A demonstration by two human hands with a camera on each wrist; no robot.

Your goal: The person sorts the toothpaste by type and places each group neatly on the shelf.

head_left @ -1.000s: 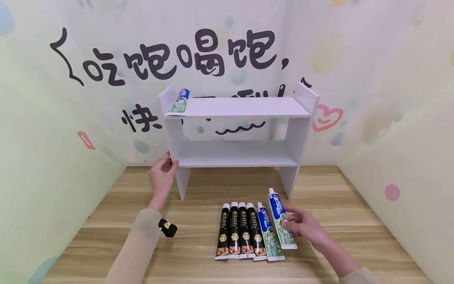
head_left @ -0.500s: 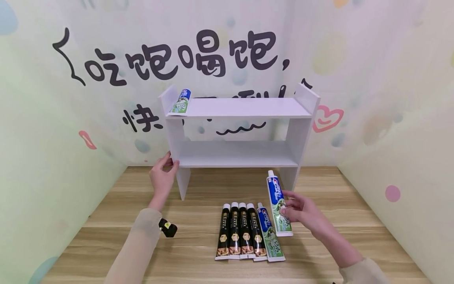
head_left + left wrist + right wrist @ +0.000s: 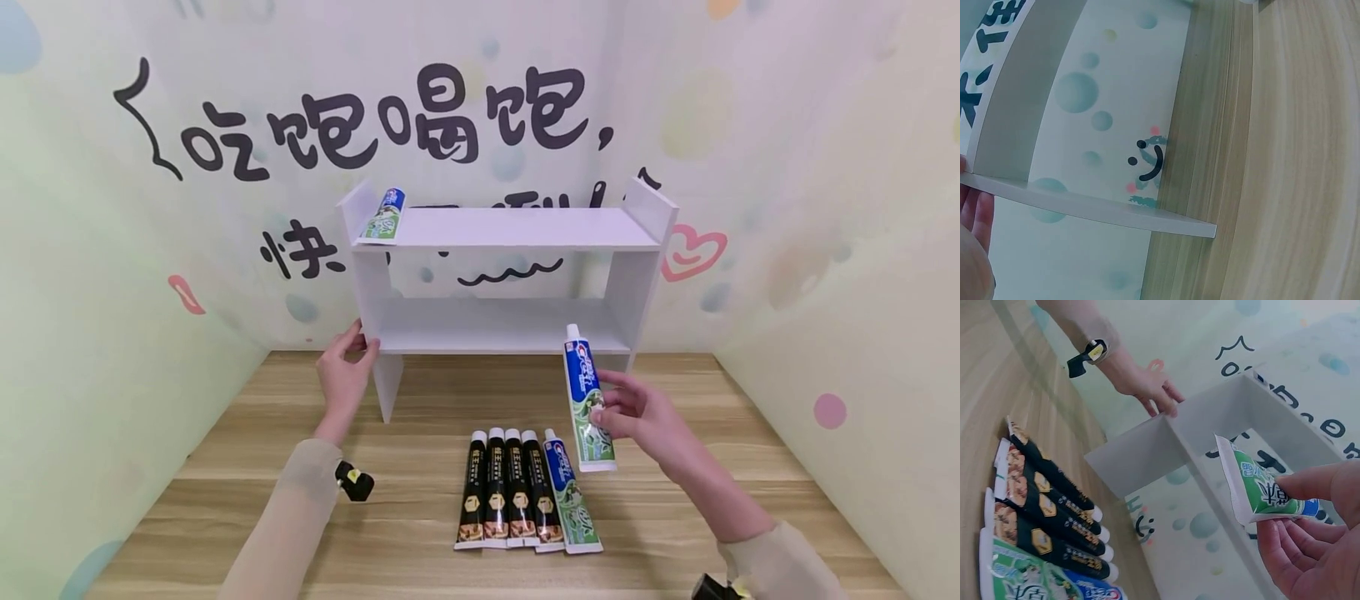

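Right fingers [image 3: 1277, 553] pinch white-capped toothpaste tube [image 3: 582, 395], blue above green.

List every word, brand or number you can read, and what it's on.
"吃饱喝饱," on the wall
"快" on the wall, the rest partly behind the shelf
"Crest", apparently, on the held blue-green tube
Black tubes, lettering: too small to read
Other print: too small, blurred or covered

Blue-and-green toothpaste tube [image 3: 582, 400], cap up, in the right hand [image 3: 643, 417] before an upright white shelf [image 3: 487, 323]
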